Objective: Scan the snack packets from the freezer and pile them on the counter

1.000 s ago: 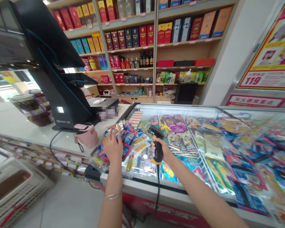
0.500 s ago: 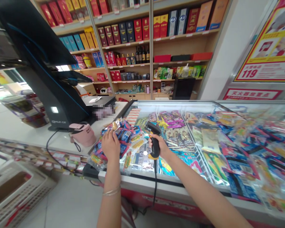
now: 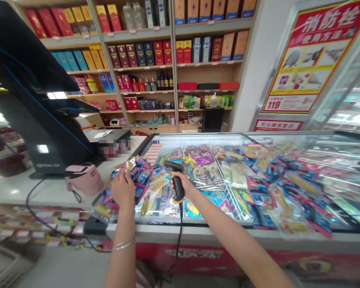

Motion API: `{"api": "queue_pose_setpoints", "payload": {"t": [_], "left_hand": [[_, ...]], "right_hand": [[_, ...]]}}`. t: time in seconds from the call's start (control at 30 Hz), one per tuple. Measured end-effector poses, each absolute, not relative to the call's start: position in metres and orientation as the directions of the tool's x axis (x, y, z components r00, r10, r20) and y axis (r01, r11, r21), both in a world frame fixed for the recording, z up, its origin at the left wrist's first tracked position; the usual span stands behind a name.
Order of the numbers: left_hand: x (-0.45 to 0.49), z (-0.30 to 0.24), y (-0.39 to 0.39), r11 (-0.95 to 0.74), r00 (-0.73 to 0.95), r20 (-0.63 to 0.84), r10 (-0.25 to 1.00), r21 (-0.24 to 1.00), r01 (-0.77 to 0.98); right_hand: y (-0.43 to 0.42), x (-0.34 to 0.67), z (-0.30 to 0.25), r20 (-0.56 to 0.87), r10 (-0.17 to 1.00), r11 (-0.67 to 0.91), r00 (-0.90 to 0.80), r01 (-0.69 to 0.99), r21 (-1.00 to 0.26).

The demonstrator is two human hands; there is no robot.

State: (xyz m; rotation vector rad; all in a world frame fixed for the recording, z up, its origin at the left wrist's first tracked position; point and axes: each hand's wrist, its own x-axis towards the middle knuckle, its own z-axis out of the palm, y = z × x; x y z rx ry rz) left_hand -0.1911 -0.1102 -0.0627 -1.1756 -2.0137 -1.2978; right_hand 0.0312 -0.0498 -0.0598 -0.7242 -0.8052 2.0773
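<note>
My right hand [image 3: 181, 185] is wrapped round the handle of a black and yellow barcode scanner [image 3: 177, 188], its head pointing left over the freezer's glass top. A cable hangs from the scanner down the freezer's front. To the left, my left hand [image 3: 122, 189] is on a pile of blue and pink snack packets [image 3: 142, 176], its fingers bent and closed on a packet; the fingertips are partly hidden. A shiny gold-coloured packet [image 3: 131, 163] lies just beyond those fingers. Clear packets with yellow contents [image 3: 158, 186] lie between my hands.
The chest freezer [image 3: 216, 232] holds several kinds of wrapped goods under its glass. More packets [image 3: 288, 188] are heaped on the right. At left stand a pink cup bag [image 3: 85, 180] and a black checkout terminal [image 3: 54, 140] on the white counter. Shelves of boxes [image 3: 141, 54] rise behind.
The view has swung to the right, so the scene sits further left. My right hand still holds the scanner, and my left hand stays on the packet pile.
</note>
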Motion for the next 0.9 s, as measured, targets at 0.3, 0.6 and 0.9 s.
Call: {"api": "queue_pose_setpoints", "payload": {"t": [0.3,0.6,0.9], "left_hand": [[-0.12,-0.007,-0.099,0.025,-0.419,0.809,0.412,0.45,0.893],[0.051,0.016,-0.055,-0.354,-0.059,0.806,0.589,0.323,0.878],[0.17,-0.031,-0.026,-0.728,0.557,0.537,0.634,0.17,0.664]], "right_hand": [[-0.054,0.148,0.005,0.001,0.946,-0.177,-0.325,-0.519,-0.836],[-0.071,0.293,0.036,0.006,1.0,0.013,0.016,-0.547,-0.837],[-0.066,0.376,-0.003,-0.024,0.984,0.085,0.179,-0.578,-0.811]]}}
